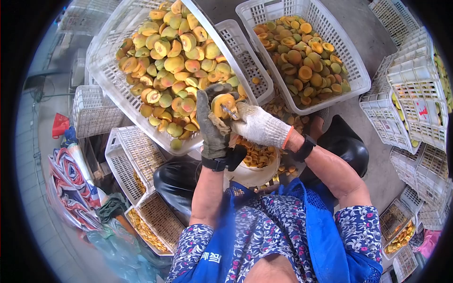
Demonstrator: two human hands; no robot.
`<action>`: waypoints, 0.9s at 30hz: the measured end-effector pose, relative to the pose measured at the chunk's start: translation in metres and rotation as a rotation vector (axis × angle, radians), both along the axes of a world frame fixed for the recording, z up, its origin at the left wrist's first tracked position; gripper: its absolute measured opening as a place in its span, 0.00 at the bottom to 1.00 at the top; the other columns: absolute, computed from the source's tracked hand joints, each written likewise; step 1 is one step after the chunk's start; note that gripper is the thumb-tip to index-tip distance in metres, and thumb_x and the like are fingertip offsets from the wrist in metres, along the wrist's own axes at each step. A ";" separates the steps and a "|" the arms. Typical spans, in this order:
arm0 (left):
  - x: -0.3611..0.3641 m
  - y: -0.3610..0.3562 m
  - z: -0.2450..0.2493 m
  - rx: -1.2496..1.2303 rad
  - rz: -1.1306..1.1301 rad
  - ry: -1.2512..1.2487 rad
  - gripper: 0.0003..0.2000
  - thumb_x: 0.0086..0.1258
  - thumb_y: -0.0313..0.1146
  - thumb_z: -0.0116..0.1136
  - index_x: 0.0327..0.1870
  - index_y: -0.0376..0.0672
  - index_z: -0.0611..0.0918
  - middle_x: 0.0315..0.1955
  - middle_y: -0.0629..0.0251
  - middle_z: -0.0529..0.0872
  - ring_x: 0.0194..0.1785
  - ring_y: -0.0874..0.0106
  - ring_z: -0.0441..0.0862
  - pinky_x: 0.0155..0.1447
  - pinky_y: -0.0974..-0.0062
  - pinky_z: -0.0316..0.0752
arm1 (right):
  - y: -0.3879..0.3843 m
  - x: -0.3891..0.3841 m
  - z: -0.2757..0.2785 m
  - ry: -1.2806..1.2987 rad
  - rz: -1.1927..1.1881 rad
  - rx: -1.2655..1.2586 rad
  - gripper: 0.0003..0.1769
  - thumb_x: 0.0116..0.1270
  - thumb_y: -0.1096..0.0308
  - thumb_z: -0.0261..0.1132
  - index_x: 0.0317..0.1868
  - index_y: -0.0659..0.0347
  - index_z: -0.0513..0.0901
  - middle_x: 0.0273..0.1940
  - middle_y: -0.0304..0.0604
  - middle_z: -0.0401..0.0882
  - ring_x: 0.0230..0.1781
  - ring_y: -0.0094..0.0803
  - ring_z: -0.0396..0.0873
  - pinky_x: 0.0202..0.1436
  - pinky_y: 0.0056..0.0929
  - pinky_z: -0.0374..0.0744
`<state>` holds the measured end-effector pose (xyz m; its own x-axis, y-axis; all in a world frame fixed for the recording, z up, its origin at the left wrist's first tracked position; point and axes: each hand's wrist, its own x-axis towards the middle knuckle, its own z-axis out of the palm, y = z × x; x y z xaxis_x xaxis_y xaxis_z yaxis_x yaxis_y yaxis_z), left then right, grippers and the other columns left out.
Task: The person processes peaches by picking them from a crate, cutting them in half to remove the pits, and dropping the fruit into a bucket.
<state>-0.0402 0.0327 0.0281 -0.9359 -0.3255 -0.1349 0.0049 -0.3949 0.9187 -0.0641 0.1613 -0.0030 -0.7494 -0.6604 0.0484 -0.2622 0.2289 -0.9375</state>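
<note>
A halved yellow-orange fruit (220,104) rests in my left hand (211,127), which wears a dark, dirty glove with its fingers wrapped round the fruit. My right hand (261,125), in a whitish knit glove, grips a small metal tool (228,111) whose tip is at the cut face of the fruit. Just beyond my hands, a large white crate (106,79) holds many fruit halves. Below them stands a round pale bucket (254,177) with orange pieces inside.
Another white crate (355,67) of pitted halves is at the upper right. Stacked crates (413,101) line the right side. More crates (137,146) stand at the left, near crumpled plastic sheets (75,184). My knees in black boots flank the bucket.
</note>
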 end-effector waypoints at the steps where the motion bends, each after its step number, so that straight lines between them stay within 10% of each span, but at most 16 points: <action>1: 0.000 -0.001 -0.005 -0.056 0.034 0.050 0.24 0.78 0.53 0.43 0.45 0.36 0.78 0.38 0.57 0.84 0.42 0.66 0.84 0.48 0.69 0.82 | 0.001 0.001 0.003 -0.016 0.008 0.014 0.16 0.64 0.65 0.56 0.44 0.71 0.77 0.38 0.64 0.80 0.42 0.59 0.79 0.46 0.45 0.77; 6: 0.005 -0.020 -0.014 0.251 -0.093 -0.058 0.20 0.78 0.46 0.46 0.37 0.36 0.80 0.32 0.57 0.84 0.37 0.66 0.84 0.48 0.63 0.82 | -0.002 0.005 -0.004 -0.055 0.125 0.055 0.16 0.65 0.64 0.56 0.43 0.71 0.78 0.39 0.64 0.80 0.41 0.58 0.79 0.45 0.45 0.77; 11: 0.022 -0.027 -0.020 -0.035 -0.239 0.066 0.21 0.77 0.46 0.47 0.32 0.35 0.81 0.30 0.56 0.84 0.36 0.64 0.83 0.49 0.63 0.81 | -0.016 0.022 -0.024 -0.114 0.310 0.113 0.17 0.70 0.60 0.59 0.52 0.62 0.79 0.41 0.55 0.83 0.41 0.48 0.81 0.46 0.41 0.79; 13: 0.038 -0.032 -0.026 0.047 -0.322 -0.058 0.22 0.77 0.48 0.47 0.33 0.35 0.81 0.30 0.55 0.84 0.36 0.64 0.82 0.50 0.65 0.80 | 0.001 0.025 0.006 -0.886 0.438 0.079 0.16 0.66 0.57 0.63 0.44 0.62 0.81 0.27 0.38 0.80 0.23 0.23 0.76 0.27 0.25 0.77; 15: 0.054 -0.034 -0.020 0.082 -0.279 -0.155 0.23 0.77 0.48 0.47 0.33 0.34 0.81 0.30 0.55 0.84 0.37 0.65 0.82 0.50 0.66 0.79 | 0.005 0.038 0.025 -1.159 0.318 -0.290 0.15 0.66 0.56 0.64 0.37 0.61 0.82 0.25 0.32 0.76 0.19 0.17 0.73 0.20 0.22 0.74; 19: 0.066 -0.050 -0.022 0.015 -0.241 -0.256 0.22 0.77 0.48 0.47 0.34 0.35 0.81 0.31 0.55 0.84 0.39 0.65 0.82 0.50 0.66 0.79 | 0.004 0.042 -0.010 -1.019 0.535 0.072 0.14 0.65 0.59 0.63 0.34 0.63 0.83 0.25 0.38 0.79 0.20 0.25 0.77 0.21 0.26 0.76; 21: 0.069 -0.072 -0.033 0.053 0.109 -0.419 0.22 0.77 0.48 0.47 0.36 0.35 0.81 0.31 0.55 0.84 0.40 0.65 0.83 0.52 0.63 0.80 | 0.012 0.053 -0.035 0.101 0.613 0.380 0.12 0.63 0.63 0.61 0.35 0.65 0.83 0.28 0.48 0.84 0.26 0.39 0.84 0.27 0.36 0.80; 24: 0.043 -0.062 0.001 0.127 0.143 -0.250 0.22 0.77 0.50 0.47 0.50 0.36 0.79 0.43 0.56 0.83 0.41 0.65 0.84 0.47 0.64 0.83 | 0.022 0.041 0.002 -0.083 0.558 0.678 0.12 0.61 0.65 0.59 0.38 0.65 0.84 0.35 0.57 0.85 0.37 0.51 0.85 0.38 0.43 0.82; 27: -0.008 -0.042 0.051 0.046 -0.034 0.078 0.22 0.77 0.50 0.47 0.62 0.45 0.76 0.54 0.62 0.79 0.45 0.64 0.84 0.44 0.65 0.82 | 0.015 0.048 -0.033 -0.020 0.377 0.430 0.13 0.61 0.65 0.59 0.40 0.64 0.84 0.37 0.56 0.85 0.39 0.52 0.84 0.41 0.45 0.82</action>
